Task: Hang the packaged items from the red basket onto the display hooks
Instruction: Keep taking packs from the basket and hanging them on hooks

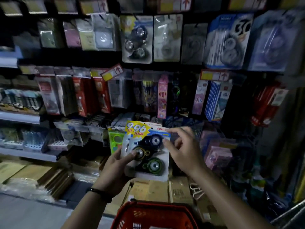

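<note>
My left hand (115,164) grips a small stack of blister packs, thumb on the front one. The front pack (148,156) holds three round tape dispensers on a blue-and-white card. A pack with a yellow "996" header (136,128) sits behind it, and a green one (115,139) peeks out at the left. My right hand (183,149) touches the front pack's upper right edge with its fingers bent. The red basket (153,215) sits below my arms at the bottom centre. A matching pack (137,38) hangs on the display hooks higher up.
Hooks full of hanging stationery packs cover the wall ahead, with yellow-and-red price tags (112,71) above the rows. White shelves (19,118) with small boxes run along the left. Cardboard boxes (148,190) and wrapped stacks lie on the floor under the display.
</note>
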The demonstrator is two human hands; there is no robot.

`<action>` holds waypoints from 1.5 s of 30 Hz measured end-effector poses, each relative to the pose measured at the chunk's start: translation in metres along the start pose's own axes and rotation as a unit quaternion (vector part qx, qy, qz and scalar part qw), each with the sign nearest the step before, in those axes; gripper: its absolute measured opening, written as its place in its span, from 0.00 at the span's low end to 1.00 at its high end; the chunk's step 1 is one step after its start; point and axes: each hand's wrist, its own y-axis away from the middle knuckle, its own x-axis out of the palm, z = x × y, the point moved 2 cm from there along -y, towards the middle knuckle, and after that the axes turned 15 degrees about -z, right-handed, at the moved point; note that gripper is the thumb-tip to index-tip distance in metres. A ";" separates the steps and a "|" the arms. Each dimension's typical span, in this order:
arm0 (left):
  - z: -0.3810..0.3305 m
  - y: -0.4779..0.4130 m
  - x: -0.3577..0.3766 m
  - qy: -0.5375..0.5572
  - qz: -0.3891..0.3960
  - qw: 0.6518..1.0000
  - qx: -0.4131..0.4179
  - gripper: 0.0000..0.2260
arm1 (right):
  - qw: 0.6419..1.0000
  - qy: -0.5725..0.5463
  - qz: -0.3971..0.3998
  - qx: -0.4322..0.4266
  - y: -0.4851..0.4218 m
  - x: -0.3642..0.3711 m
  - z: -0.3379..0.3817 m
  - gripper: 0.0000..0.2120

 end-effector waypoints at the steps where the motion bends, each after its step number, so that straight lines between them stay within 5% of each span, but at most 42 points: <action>1: -0.008 -0.001 0.003 0.004 -0.010 1.000 0.020 0.19 | 0.999 0.027 0.010 -0.039 -0.006 0.001 0.009 0.23; 4: -0.035 -0.004 0.013 0.015 -0.017 0.997 0.067 0.22 | 0.973 0.113 0.094 -0.176 -0.019 0.005 0.040 0.43; 7: -0.061 -0.007 0.025 0.019 -0.014 0.996 0.087 0.19 | 0.945 0.173 0.145 -0.238 -0.033 0.014 0.058 0.50; 22: -0.170 -0.040 0.026 -0.022 -0.019 0.985 0.168 0.15 | 0.920 0.174 0.118 -0.330 -0.148 0.038 0.108 0.46; 33: -0.223 -0.089 0.003 0.030 -0.272 0.887 0.371 0.09 | 0.873 0.303 0.055 -0.379 -0.248 0.081 0.135 0.46; 45: -0.257 -0.095 0.015 0.050 -0.202 0.906 0.368 0.08 | 0.851 0.354 -0.004 -0.388 -0.302 0.121 0.169 0.48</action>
